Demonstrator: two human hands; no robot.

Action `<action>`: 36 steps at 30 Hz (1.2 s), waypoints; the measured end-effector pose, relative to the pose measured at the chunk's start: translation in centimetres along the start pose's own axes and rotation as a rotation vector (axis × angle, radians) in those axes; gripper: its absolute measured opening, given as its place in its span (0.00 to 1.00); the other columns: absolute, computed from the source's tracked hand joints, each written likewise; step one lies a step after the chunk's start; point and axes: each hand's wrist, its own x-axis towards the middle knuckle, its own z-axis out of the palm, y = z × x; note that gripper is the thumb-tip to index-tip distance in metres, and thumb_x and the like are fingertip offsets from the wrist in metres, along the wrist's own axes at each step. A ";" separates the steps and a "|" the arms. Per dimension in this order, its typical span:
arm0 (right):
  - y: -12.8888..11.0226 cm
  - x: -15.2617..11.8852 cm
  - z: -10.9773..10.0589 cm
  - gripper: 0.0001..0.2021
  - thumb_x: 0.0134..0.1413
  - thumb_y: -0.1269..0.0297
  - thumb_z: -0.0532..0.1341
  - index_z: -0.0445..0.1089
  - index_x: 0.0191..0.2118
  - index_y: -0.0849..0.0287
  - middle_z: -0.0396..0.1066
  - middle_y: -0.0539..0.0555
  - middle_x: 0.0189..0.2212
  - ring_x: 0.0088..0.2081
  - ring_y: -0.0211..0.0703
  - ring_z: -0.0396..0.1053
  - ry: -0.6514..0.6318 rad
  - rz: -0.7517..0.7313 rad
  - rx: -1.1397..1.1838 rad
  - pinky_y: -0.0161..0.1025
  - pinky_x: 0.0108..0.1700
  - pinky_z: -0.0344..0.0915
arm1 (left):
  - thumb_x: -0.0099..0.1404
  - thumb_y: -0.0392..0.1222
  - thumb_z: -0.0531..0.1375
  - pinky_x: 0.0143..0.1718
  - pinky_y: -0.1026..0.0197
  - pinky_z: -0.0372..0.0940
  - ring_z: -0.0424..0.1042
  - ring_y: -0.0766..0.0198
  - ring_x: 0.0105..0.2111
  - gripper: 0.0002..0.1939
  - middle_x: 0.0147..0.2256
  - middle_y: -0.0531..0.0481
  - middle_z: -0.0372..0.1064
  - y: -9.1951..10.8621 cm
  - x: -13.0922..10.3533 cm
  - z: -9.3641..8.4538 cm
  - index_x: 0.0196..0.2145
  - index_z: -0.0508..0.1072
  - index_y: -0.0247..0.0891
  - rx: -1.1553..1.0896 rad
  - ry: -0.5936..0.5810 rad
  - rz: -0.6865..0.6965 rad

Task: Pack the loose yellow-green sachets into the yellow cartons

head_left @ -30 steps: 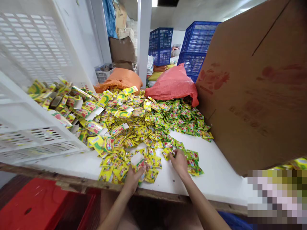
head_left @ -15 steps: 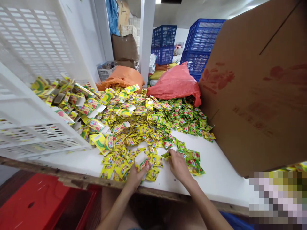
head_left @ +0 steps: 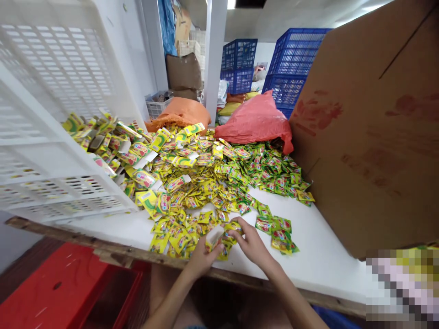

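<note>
Near the table's front edge, my left hand point(head_left: 203, 255) is closed around a small candy box point(head_left: 214, 237) whose pale end faces up. Right beside it, my right hand point(head_left: 252, 241) pinches a yellow candy packet point(head_left: 232, 230) close to the box. Yellow packets point(head_left: 176, 237) lie spread to the left of my hands. A small group of green packets point(head_left: 279, 230) rests to the right. Behind my hands rises a heap of yellow packets point(head_left: 206, 187) mixed with green packets point(head_left: 267, 167), with small yellow boxes point(head_left: 144, 178) at its left.
A white plastic crate point(head_left: 113, 196) tipped on its side holds boxes at the left. A large cardboard box point(head_left: 356, 151) stands on the right. An orange sack point(head_left: 185, 112) and a red sack point(head_left: 255, 119) lie behind the heap. A red stool point(head_left: 51, 283) is below.
My right hand has moved left from the green packets to the box and now holds a yellow packet. My left hand still grips the box. The camera view has shifted slightly.
</note>
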 end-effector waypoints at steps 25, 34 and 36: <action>-0.5 0.7 1.1 0.15 0.53 0.52 0.56 0.63 0.38 0.59 0.69 0.52 0.30 0.33 0.42 0.66 0.136 0.173 0.301 0.36 0.35 0.65 | 0.47 0.45 0.66 0.42 0.57 0.66 0.73 0.56 0.39 0.22 0.39 0.42 0.74 -0.7 0.4 -0.3 0.40 0.70 0.33 -0.153 0.168 -0.098; -3.5 1.5 2.4 0.07 0.54 0.72 0.51 0.59 0.40 0.57 0.64 0.55 0.35 0.39 0.45 0.62 0.086 -0.261 -0.090 0.41 0.40 0.60 | 0.45 0.40 0.67 0.42 0.58 0.64 0.71 0.55 0.39 0.23 0.37 0.45 0.74 0.7 0.7 0.1 0.40 0.70 0.33 -0.042 -0.005 -0.140; -3.5 1.2 1.7 0.08 0.53 0.74 0.51 0.60 0.39 0.57 0.63 0.55 0.35 0.39 0.47 0.60 0.008 -0.281 -0.206 0.42 0.40 0.60 | 0.44 0.41 0.67 0.44 0.55 0.64 0.70 0.53 0.41 0.27 0.40 0.43 0.73 0.5 0.5 0.0 0.42 0.68 0.33 0.000 0.021 -0.197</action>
